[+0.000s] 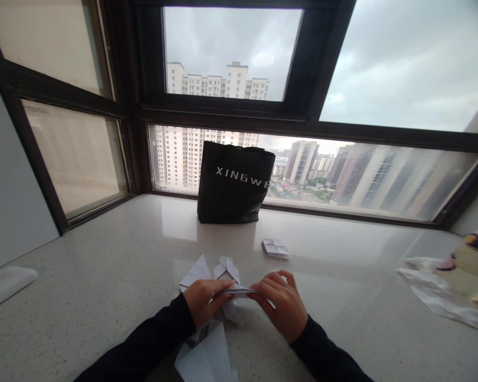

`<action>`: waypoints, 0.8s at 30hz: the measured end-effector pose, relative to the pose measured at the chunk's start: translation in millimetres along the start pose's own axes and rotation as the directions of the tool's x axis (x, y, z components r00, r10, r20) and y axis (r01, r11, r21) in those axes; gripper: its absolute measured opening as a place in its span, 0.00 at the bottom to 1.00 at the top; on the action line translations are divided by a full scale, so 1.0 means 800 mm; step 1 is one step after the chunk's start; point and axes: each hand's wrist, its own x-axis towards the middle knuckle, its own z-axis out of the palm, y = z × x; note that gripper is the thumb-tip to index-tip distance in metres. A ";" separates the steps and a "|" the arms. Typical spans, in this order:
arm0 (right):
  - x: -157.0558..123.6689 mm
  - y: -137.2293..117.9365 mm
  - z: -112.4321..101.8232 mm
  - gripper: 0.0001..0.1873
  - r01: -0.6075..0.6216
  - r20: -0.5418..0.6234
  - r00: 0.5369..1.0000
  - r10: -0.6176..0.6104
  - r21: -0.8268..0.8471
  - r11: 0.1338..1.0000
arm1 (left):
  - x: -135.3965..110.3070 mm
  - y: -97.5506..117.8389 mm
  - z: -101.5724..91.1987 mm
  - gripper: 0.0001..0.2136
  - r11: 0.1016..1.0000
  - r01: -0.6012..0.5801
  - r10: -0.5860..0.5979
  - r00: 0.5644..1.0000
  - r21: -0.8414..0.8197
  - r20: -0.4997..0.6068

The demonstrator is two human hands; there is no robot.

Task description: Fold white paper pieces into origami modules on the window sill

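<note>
A folded white paper (241, 291) is held edge-on between my two hands, above the speckled counter. My left hand (203, 300) pinches its left end between thumb and fingers. At the right end, my right hand (281, 302) grips it the same way. Behind it lies a folded paper piece (226, 268) with a pointed top, and a paper triangle (195, 273) sits to its left. Larger folded paper (207, 355) is in front of me, below my left hand. Farther back to the right rests a small folded paper packet (275, 248).
A black bag (235, 183) with white lettering stands on the counter (123, 265) by the window. At the far left is a white flat object (8, 284). White crumpled tissue (434, 292) and a yellowish packet (470, 265) lie at the right.
</note>
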 end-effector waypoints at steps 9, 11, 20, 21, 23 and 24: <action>0.011 0.015 -0.010 0.11 -0.359 0.222 0.930 0.292 0.389 0.848 | 0.003 -0.020 0.004 0.14 0.969 -0.122 0.143 0.986 0.216 -0.086; 0.014 0.019 -0.012 0.12 -0.439 0.260 0.898 0.354 0.491 0.753 | 0.003 -0.018 0.003 0.15 0.965 -0.131 0.164 0.977 0.229 -0.133; 0.018 0.024 -0.016 0.15 -0.546 0.363 0.838 0.408 0.598 0.588 | 0.005 -0.012 0.016 0.13 0.986 -0.100 0.127 0.969 0.137 -0.210; 0.018 0.028 -0.019 0.16 -0.545 0.365 0.838 0.406 0.579 0.606 | 0.005 -0.011 0.015 0.13 0.984 -0.100 0.130 0.967 0.144 -0.218; 0.017 0.041 -0.026 0.17 -0.561 0.356 0.827 0.435 0.503 0.657 | 0.003 -0.009 0.013 0.14 0.979 -0.101 0.143 0.958 0.176 -0.247; 0.016 0.051 -0.029 0.18 -0.580 0.346 0.815 0.466 0.451 0.679 | 0.002 -0.009 0.011 0.15 0.976 -0.098 0.148 0.954 0.195 -0.261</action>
